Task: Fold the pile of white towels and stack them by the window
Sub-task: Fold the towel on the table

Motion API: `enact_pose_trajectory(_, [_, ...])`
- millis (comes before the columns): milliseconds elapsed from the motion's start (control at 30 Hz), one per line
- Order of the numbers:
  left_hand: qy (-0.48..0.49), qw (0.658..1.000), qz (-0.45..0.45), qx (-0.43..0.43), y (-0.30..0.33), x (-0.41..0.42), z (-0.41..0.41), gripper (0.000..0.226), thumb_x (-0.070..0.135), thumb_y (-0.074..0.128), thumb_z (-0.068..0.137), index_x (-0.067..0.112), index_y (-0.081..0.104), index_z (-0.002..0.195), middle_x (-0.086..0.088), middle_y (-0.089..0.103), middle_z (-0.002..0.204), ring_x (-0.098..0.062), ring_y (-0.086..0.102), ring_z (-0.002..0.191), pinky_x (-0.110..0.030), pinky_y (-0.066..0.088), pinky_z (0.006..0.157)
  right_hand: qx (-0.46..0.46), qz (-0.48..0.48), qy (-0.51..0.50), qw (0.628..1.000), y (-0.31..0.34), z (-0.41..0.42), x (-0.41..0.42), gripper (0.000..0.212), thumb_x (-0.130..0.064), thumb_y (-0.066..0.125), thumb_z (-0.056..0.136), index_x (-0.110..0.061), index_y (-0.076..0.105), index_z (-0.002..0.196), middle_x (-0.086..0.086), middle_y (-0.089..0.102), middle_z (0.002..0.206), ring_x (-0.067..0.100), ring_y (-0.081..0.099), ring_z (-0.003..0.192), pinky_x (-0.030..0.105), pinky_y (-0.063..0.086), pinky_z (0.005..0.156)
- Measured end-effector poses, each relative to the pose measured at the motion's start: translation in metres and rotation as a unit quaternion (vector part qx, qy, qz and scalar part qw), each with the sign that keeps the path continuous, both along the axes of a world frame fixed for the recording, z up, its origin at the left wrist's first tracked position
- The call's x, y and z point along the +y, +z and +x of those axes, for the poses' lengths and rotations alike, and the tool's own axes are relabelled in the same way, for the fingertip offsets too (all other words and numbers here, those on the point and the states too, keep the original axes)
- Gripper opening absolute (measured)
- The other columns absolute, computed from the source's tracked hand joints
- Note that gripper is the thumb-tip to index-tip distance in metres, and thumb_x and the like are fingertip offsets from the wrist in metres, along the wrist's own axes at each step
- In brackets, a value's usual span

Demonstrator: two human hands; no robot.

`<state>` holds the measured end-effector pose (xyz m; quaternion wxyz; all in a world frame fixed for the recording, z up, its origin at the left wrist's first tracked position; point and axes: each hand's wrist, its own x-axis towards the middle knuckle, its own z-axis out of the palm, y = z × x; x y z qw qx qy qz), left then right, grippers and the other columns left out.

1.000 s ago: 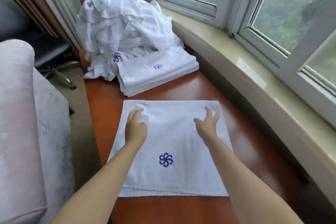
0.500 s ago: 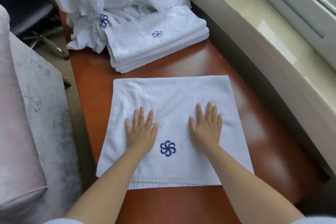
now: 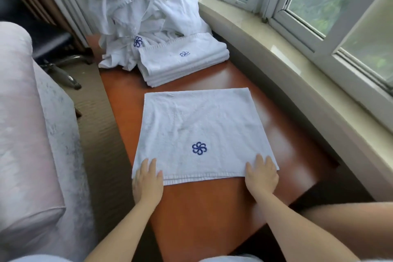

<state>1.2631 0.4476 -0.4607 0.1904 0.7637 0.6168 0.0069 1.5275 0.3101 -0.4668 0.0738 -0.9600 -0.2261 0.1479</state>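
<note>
A half-folded white towel [image 3: 197,125] with a blue flower logo lies flat on the reddish wooden table [image 3: 208,208]. My left hand [image 3: 147,183] rests on its near left corner and my right hand [image 3: 261,176] on its near right corner, with the fingers of both lying flat on top of the cloth. Behind it sits a short stack of folded towels [image 3: 180,61]. A heap of unfolded white towels [image 3: 140,6] rises at the table's far end, by the window.
A pale stone window sill [image 3: 276,34] curves along the table's right side under the window frames. A pink-grey sofa [image 3: 25,134] stands to the left across a narrow strip of carpet. A chair's metal base [image 3: 63,70] shows beyond the sofa. A bare leg [image 3: 350,219] is at lower right.
Both hands slid back from the middle of the towel to its near corners. The camera tilted up again, bringing the heap and the window back into view.
</note>
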Motion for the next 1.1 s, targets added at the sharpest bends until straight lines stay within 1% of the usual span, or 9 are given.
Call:
enact_pose_trajectory(100, [0.169,0.973,-0.013,-0.153,0.016,0.018,-0.003,0.053,0.017,0.053,0.096,0.015,0.035,0.146,-0.011,0.03,0.149,-0.033,0.05,0.121,-0.043,0.043,0.096,0.046,0.033,-0.1,0.993,0.012,0.005,-0.001,0.049,-0.036,0.052,0.096,-0.012,0.043,0.137,0.014,0.041,0.14,0.035,0.039,0.126,0.042,0.037,0.101])
enact_pose_trajectory(200, [0.314,0.921,-0.113,-0.202,0.016,0.043,-0.01,0.061,0.013,0.057,0.092,0.007,0.033,0.148,-0.019,0.039,0.146,-0.038,0.048,0.126,-0.044,0.041,0.101,0.139,0.094,-0.169,0.971,0.021,0.013,0.001,0.048,-0.016,0.054,0.092,-0.005,0.044,0.137,0.018,0.05,0.134,0.038,0.05,0.12,0.037,0.042,0.091])
enact_pose_trajectory(300, [0.395,0.872,-0.169,-0.234,0.01,0.057,-0.016,0.045,0.013,0.063,0.09,-0.004,0.054,0.13,-0.024,0.059,0.125,-0.042,0.058,0.111,-0.042,0.051,0.087,0.2,0.192,-0.225,0.934,0.021,0.014,0.004,0.034,-0.009,0.054,0.088,-0.003,0.056,0.121,0.018,0.061,0.119,0.033,0.055,0.094,0.03,0.04,0.075])
enact_pose_trajectory(533, [0.354,0.887,-0.163,-0.247,0.021,0.084,0.001,0.028,0.013,0.05,0.092,-0.005,0.061,0.11,-0.023,0.064,0.107,-0.039,0.062,0.096,-0.038,0.051,0.082,0.254,0.322,-0.378,0.83,0.046,0.031,0.034,0.033,-0.015,0.046,0.098,0.0,0.052,0.127,0.014,0.055,0.131,0.032,0.054,0.109,0.031,0.046,0.088])
enact_pose_trajectory(600, [0.282,0.89,-0.109,-0.341,0.054,0.095,0.024,0.015,0.014,0.042,0.096,0.003,0.053,0.099,-0.009,0.055,0.088,-0.022,0.055,0.078,-0.029,0.04,0.069,0.212,0.406,-0.351,0.817,0.081,0.046,0.062,0.019,-0.013,0.042,0.1,-0.002,0.054,0.11,0.005,0.053,0.113,0.021,0.046,0.098,0.024,0.044,0.08])
enact_pose_trajectory(700, [0.267,0.845,0.068,-0.459,0.106,0.099,0.048,0.008,0.018,0.035,0.101,0.012,0.039,0.104,-0.005,0.045,0.094,-0.017,0.044,0.081,-0.031,0.038,0.072,0.085,0.506,-0.203,0.834,0.128,0.065,0.088,0.013,-0.012,0.045,0.096,-0.012,0.044,0.083,-0.001,0.045,0.076,0.017,0.042,0.071,0.023,0.037,0.063])
enact_pose_trajectory(767, [0.28,0.844,0.099,-0.447,0.096,0.087,0.039,0.009,0.018,0.035,0.102,0.011,0.039,0.105,-0.01,0.046,0.1,-0.022,0.047,0.086,-0.034,0.038,0.075,0.075,0.504,-0.214,0.833,0.119,0.072,0.076,0.017,-0.016,0.044,0.097,-0.011,0.04,0.081,0.006,0.046,0.076,0.023,0.043,0.069,0.029,0.034,0.06])
enact_pose_trajectory(867, [0.301,0.882,0.001,-0.362,0.035,0.056,0.017,0.015,0.016,0.038,0.1,0.006,0.048,0.105,-0.019,0.057,0.101,-0.033,0.059,0.087,-0.039,0.044,0.074,0.13,0.425,-0.263,0.856,0.065,0.072,0.045,0.016,-0.02,0.04,0.098,-0.007,0.044,0.09,0.013,0.049,0.085,0.029,0.049,0.078,0.036,0.039,0.068])
enact_pose_trajectory(1100, [0.335,0.888,-0.155,-0.273,-0.015,0.038,-0.009,0.022,0.012,0.051,0.094,-0.006,0.063,0.091,-0.019,0.063,0.083,-0.035,0.061,0.079,-0.038,0.049,0.071,0.217,0.263,-0.311,0.887,0.025,0.054,0.006,0.044,-0.017,0.042,0.101,0.004,0.042,0.139,0.022,0.048,0.139,0.042,0.048,0.122,0.041,0.041,0.098])
